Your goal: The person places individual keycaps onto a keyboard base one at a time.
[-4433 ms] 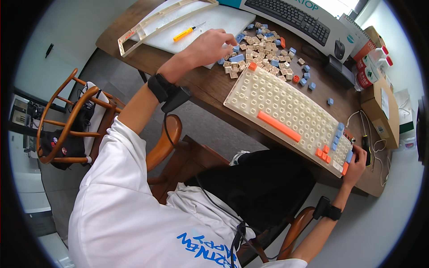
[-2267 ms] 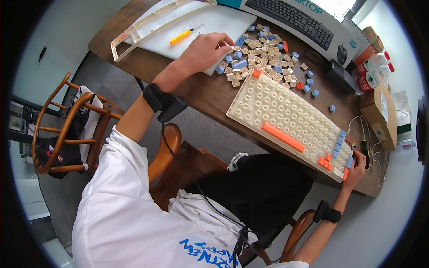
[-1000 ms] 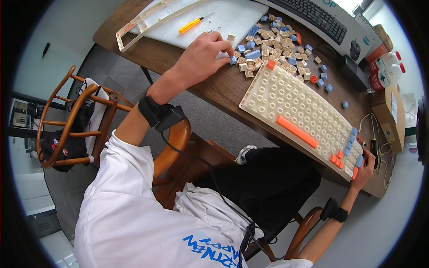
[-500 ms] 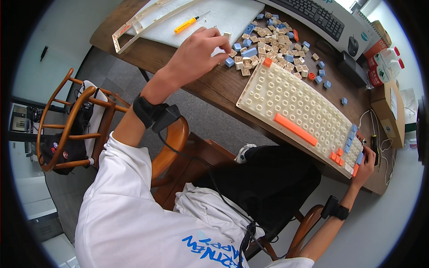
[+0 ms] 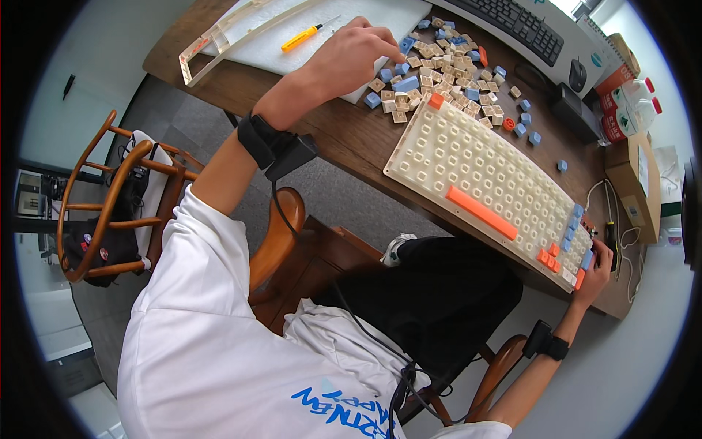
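The partly stripped keyboard lies slanted along the desk's near edge, its cream plate mostly bare. It carries a long orange spacebar and a few orange and blue keycaps at its right end. My right hand is closed round that right end. My left hand reaches over the left side of the loose keycap pile, its index finger stretched out beside a blue keycap. The thumb and the other fingertips are largely hidden; nothing shows in that hand.
A yellow-handled screwdriver and a cream keyboard frame lie on a white foam sheet. Behind the pile are a black keyboard and mouse. A cardboard box and cables stand at the right. A wooden chair stands left.
My left hand has moved right and away from me, over the pile's left side. A cream keycap seen by its fingers is now out of sight. My right hand has stayed put.
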Demonstrator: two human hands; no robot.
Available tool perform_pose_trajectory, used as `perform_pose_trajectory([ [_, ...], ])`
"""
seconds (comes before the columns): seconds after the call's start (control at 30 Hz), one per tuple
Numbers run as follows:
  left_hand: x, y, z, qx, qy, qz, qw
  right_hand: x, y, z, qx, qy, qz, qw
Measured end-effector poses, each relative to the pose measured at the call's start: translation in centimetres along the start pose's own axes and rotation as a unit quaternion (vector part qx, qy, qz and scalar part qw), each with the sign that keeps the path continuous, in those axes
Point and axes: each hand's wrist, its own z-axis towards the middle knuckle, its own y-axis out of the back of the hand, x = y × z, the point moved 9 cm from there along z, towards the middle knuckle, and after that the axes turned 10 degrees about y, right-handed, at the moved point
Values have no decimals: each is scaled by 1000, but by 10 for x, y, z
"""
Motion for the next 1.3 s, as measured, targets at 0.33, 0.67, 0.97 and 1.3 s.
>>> perform_pose_trajectory([
  [0.33,-11,-8,-4,1,-46,4,999,-6,-1,0,1,-6,14,1000],
  [0.67,-13,-3,-7,-20,-77,17,997,-10,0,-2,0,-17,7,1000],
  [0.97,-12,9,-11,6,-72,2,997,-13,-3,-1,4,-18,12,1000],
  [1.3,-6,1,-7,7,-44,-25,999,-15,-2,-2,-1,-21,12,1000],
])
